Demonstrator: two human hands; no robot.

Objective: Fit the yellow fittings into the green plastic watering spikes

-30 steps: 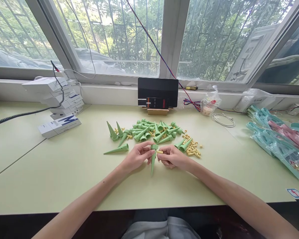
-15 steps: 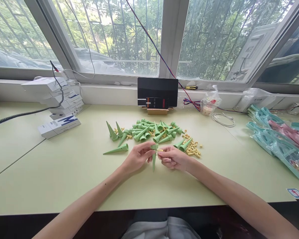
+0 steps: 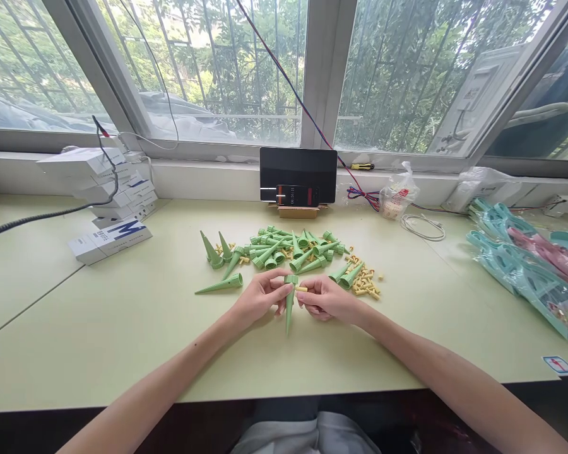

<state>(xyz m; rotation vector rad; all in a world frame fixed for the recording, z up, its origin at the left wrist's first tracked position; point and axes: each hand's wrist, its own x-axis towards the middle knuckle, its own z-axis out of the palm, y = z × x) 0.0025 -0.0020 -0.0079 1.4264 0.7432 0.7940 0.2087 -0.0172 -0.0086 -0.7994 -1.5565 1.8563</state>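
My left hand (image 3: 264,295) grips a green plastic plant-watering spike (image 3: 289,309) near its wide collar, with the tip pointing down toward me. Between the thumb and fingers of my right hand (image 3: 325,297) is a small yellow plug (image 3: 301,289), its end against or very close to the spike's side; exact contact is too small to tell. Just beyond my hands lies a heap of green spikes (image 3: 293,243). Loose yellow plugs (image 3: 366,284) are scattered to the right of that heap. One single spike (image 3: 219,284) lies on its side left of my left hand.
A phone (image 3: 297,195) leans on a dark tablet (image 3: 298,170) at the back of the table (image 3: 236,366). White boxes (image 3: 111,239) are stacked at left with a black coiled cable. Bagged teal items (image 3: 525,277) lie at right, near a white cable (image 3: 423,227) and a plastic bag (image 3: 398,194).
The spike in my left hand has tilted a little, its tip now nearer to me. The yellow plug in my right hand has shifted slightly left and down beside the spike.
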